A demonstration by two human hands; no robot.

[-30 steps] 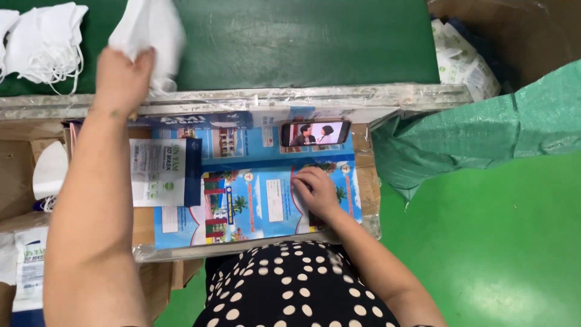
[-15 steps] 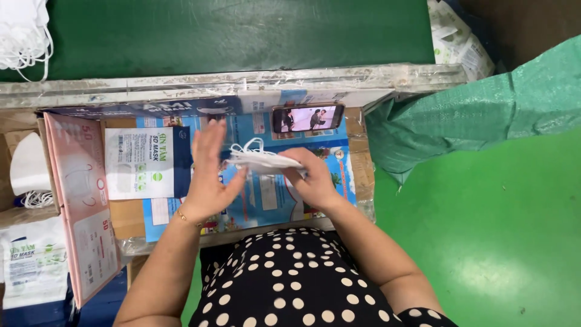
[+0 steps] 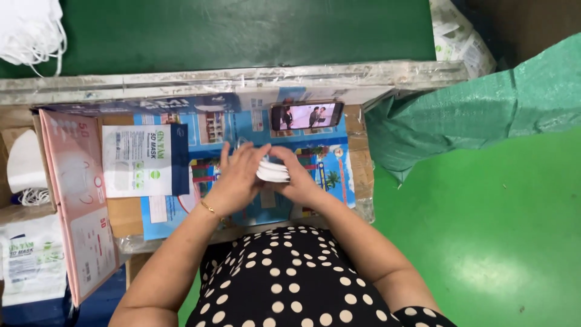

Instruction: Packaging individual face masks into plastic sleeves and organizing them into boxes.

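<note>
Over the blue-printed worktop, two hands, left and right, press one stack of white masks between them.

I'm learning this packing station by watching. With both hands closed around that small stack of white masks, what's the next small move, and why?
Probably squaring the white masks: left hand and right hand press them from both sides, and the packaging pouch lies flat just left.

Packing workshop: green conveyor belt, mask stacks, boxes.

left hand: fingers spread, palm facing right
right hand: cupped, pressed toward the left
arms: both bent in, meeting mid-front
</note>
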